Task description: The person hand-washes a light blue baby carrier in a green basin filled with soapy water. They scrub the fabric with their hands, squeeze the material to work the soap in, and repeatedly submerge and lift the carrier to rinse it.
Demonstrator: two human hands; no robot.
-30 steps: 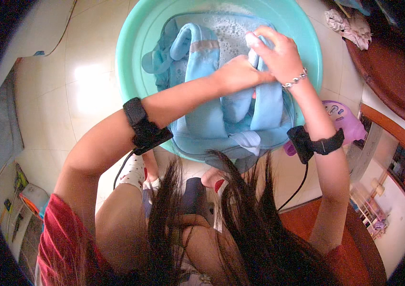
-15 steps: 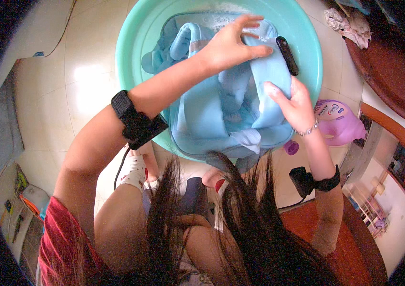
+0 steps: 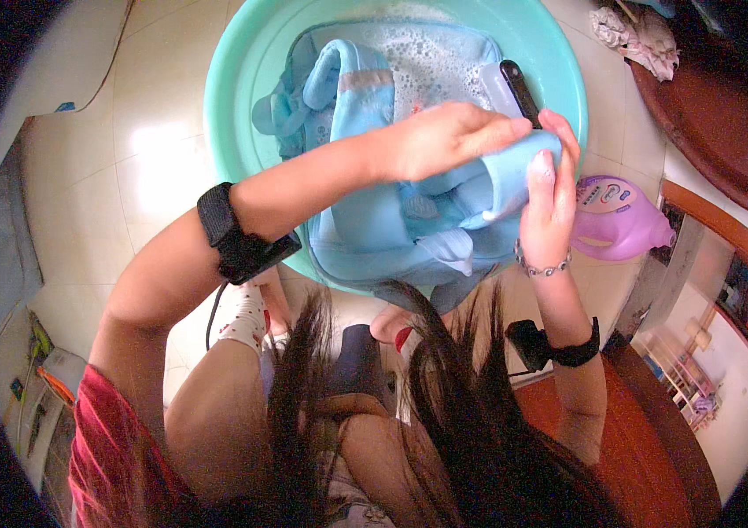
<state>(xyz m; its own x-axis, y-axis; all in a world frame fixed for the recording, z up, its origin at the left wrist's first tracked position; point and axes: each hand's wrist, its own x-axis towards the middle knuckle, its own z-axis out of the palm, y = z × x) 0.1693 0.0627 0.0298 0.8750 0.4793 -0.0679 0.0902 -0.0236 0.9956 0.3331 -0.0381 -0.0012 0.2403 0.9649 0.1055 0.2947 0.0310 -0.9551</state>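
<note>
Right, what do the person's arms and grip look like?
Left arm: short red sleeve, black strap, boxy black device, dark cable. Right arm: matching strap and device, silvery bracelet at the wrist. Left grip and right grip: ungloved.

The bag is light blue; a grey band crosses one strap. The basin is mint green, the suds are white, and the long handle is black. The bottle is purple. The sleeve is red, the sock white with small reddish spots, both armbands black, the bracelet silver, the floor tiles cream.
</note>
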